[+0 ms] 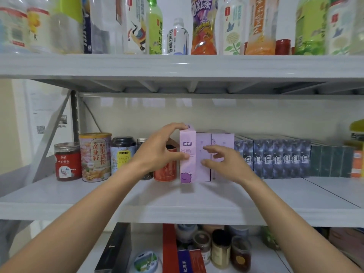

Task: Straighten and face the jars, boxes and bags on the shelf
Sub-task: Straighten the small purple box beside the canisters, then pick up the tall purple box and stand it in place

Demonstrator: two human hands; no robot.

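On the middle shelf (177, 211) stands a lilac box (187, 170) with a purple cartoon figure, pulled slightly forward of two more lilac boxes (222, 142) to its right. My left hand (157, 152) grips this front box, fingers over its top corner and thumb on its front face. My right hand (226, 164) hovers in front of the neighbouring lilac boxes with fingers loosely spread, holding nothing. Left of the boxes stand a red can (165, 172), a dark-lidded tin (122, 152), a tall pink tin (95, 156) and a red-labelled jar (68, 161).
A row of dark blue boxes (275, 158) and dark green boxes (332, 162) runs right of the lilac ones, ending at an orange pack (357, 164). Drink bottles (203, 26) fill the upper shelf. Jars (220, 251) and boxes sit on the lower shelf.
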